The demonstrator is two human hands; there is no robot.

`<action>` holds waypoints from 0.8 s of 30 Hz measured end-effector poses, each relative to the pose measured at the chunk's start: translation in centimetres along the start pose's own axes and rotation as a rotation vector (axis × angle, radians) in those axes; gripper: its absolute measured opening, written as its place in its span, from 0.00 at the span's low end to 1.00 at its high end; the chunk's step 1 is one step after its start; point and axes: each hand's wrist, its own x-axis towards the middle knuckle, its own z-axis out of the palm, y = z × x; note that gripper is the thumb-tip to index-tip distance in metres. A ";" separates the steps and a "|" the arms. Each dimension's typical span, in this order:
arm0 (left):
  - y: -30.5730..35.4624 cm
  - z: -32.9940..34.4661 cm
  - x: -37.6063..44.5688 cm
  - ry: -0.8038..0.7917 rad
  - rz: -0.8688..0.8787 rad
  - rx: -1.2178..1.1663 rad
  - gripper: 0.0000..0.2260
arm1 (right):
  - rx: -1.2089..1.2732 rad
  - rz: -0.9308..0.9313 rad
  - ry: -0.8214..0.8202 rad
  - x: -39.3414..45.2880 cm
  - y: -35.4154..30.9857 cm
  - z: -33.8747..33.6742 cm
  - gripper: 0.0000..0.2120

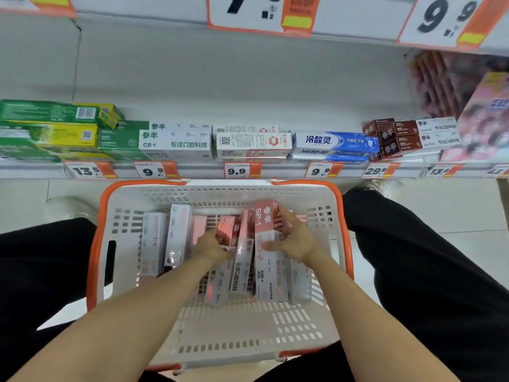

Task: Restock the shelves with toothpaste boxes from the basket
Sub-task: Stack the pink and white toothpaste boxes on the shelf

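Head view, near to far. Basket [91, 260], white with orange rim, sits between the person's knees at 6 o'clock. Both forearms reach into it. Left hand [212, 245]: grip clenched round the end of a shiny pink box [226, 230]. Right hand [293, 239]: grip grasping the SP-1 box [265, 244], fingers over its far end, thumb on the face. More toothpaste boxes [176, 235] stand on edge toward 9 o'clock, packed close.

Judgement: lift each box straight up until it clears its neighbours and the far basket wall at 12 o'clock, then carry forward; tilting early risks snagging.

Shelf [192, 170] at 12 o'clock, price tags along its lip. Stock there lies low in front, with open room above it under the upper shelf [358, 28]. Stacked pink packs [484, 119] crowd 2 o'clock.
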 end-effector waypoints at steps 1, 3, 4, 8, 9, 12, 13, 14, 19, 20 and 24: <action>0.2 -0.9 -0.6 -0.065 -0.027 -0.042 0.21 | 0.003 -0.011 -0.032 0.0 -0.6 -0.1 0.45; 1.1 -3.4 -2.3 -0.252 -0.076 -0.204 0.21 | 0.012 0.007 -0.090 -0.2 -1.8 -0.5 0.43; 1.6 -4.8 -3.5 -0.364 -0.092 -0.304 0.21 | 0.007 0.032 -0.107 -0.4 -2.5 -0.7 0.43; 4.1 -9.1 -8.1 -0.496 -0.009 -0.514 0.22 | 0.021 0.065 -0.207 -1.9 -5.7 -1.8 0.30; 4.8 -9.9 -9.2 -0.480 0.019 -0.562 0.23 | 0.051 0.057 -0.232 -2.6 -6.7 -1.9 0.30; 7.0 -11.8 -12.6 -0.445 0.126 -0.667 0.25 | 0.153 -0.036 -0.296 -4.6 -9.8 -1.7 0.33; 7.6 -12.2 -13.8 -0.424 0.176 -0.676 0.25 | 0.185 -0.073 -0.313 -5.3 -10.9 -1.5 0.33; 8.2 -12.5 -14.9 -0.387 0.225 -0.675 0.25 | 0.200 -0.103 -0.333 -5.8 -12.0 -1.2 0.33; 10.4 -15.1 -20.4 -0.189 0.335 -0.715 0.22 | 0.206 -0.254 -0.343 -9.7 -17.1 -0.6 0.34; 10.8 -15.8 -21.4 -0.171 0.357 -0.720 0.21 | 0.200 -0.295 -0.320 -10.6 -17.9 -0.7 0.33; 13.0 -18.1 -25.0 -0.150 0.494 -0.748 0.18 | 0.190 -0.452 -0.227 -14.6 -20.6 -1.2 0.32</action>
